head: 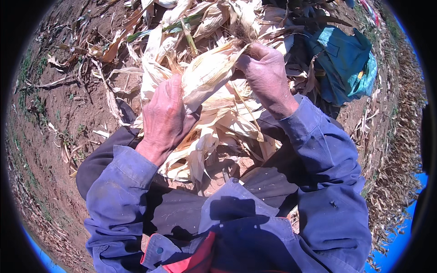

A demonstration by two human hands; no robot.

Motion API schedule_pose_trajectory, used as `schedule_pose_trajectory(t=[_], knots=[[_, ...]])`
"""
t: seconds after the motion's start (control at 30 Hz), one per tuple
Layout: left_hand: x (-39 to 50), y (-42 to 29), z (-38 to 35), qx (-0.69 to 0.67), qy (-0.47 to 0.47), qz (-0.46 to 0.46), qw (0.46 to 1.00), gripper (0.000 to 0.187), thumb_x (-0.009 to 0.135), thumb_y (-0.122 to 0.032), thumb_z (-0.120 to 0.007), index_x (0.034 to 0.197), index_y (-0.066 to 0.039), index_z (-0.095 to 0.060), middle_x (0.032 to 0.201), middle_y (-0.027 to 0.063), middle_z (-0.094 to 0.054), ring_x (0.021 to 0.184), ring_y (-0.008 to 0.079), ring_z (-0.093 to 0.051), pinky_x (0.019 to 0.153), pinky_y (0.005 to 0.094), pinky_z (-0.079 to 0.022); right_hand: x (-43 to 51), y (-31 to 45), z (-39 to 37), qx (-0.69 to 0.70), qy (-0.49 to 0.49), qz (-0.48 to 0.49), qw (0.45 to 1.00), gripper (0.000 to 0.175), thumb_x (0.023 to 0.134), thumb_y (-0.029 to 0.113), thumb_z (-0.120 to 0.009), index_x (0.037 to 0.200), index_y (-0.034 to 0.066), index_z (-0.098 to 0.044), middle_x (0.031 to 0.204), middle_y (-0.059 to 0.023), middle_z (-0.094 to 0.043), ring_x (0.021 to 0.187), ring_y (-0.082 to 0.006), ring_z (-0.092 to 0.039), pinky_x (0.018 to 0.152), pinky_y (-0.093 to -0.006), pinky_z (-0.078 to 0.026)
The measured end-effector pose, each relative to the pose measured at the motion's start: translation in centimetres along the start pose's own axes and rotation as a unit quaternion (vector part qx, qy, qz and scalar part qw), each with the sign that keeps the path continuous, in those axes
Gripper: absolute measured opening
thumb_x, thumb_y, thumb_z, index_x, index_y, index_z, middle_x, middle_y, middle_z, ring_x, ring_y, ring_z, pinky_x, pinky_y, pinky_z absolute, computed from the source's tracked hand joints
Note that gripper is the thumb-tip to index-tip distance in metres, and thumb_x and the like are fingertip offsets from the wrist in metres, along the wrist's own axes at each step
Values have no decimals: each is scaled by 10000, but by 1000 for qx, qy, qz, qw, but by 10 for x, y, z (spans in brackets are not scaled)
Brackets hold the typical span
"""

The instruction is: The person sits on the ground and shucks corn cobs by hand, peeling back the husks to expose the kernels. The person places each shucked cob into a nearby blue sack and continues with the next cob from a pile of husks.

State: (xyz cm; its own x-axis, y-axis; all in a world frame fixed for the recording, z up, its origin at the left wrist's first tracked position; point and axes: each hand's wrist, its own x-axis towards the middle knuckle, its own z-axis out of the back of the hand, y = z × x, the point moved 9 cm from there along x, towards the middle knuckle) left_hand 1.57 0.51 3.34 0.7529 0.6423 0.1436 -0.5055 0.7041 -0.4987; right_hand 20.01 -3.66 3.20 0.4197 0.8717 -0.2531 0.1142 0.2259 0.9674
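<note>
An ear of maize (208, 71) in its dry, pale husk is held slantwise between my two hands. My left hand (167, 112) is closed around its lower end. At the tip, my right hand (266, 75) pinches the husk beside a tuft of dark brown silk (243, 34). The husk covers the ear, and no kernels show. Loose dry husks (218, 123) lie below the ear, between my legs. Beyond my hands is a heap of more husked ears and leaves (211, 24).
A blue-green woven plastic sack (341, 65) lies crumpled at the right of the heap. Bare brown soil (68, 102) with stalk scraps and small weeds spreads to the left. Dry maize plants (399, 163) stand along the right rim. My bent legs (109, 157) frame the near husks.
</note>
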Motion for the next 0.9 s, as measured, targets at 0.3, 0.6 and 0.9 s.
schedule_pose_trajectory(t=[0.3, 0.6, 0.9], knots=[[3, -1, -7, -54, -10, 44, 998, 816, 698, -228, -856, 1356, 9, -435, 1136, 217, -605, 998, 374, -650, 797, 421, -550, 2, 3, 6, 54, -36, 21, 998, 166, 917, 33, -610, 1034, -59, -685, 849, -50, -693, 729, -80, -633, 626, -247, -545], [6, -1, -23, -249, 2, 84, 965, 769, 812, -348, -814, 1374, 10, -431, 1130, 221, -647, 978, 325, -687, 802, 399, -553, 8, 21, -4, -27, -25, 28, 999, 159, 962, 83, -589, 1002, -46, -675, 803, -27, -660, 689, -48, -566, 579, -238, -475], [21, -5, 5, -332, -83, 70, 937, 467, 941, -288, -670, 1292, -6, -544, 965, 184, -710, 900, 308, -717, 771, 376, -548, -11, 32, -39, -229, 70, 224, 945, 160, 900, 55, -613, 1043, -3, -653, 811, -207, -663, 717, -321, -688, 629, -361, -513]])
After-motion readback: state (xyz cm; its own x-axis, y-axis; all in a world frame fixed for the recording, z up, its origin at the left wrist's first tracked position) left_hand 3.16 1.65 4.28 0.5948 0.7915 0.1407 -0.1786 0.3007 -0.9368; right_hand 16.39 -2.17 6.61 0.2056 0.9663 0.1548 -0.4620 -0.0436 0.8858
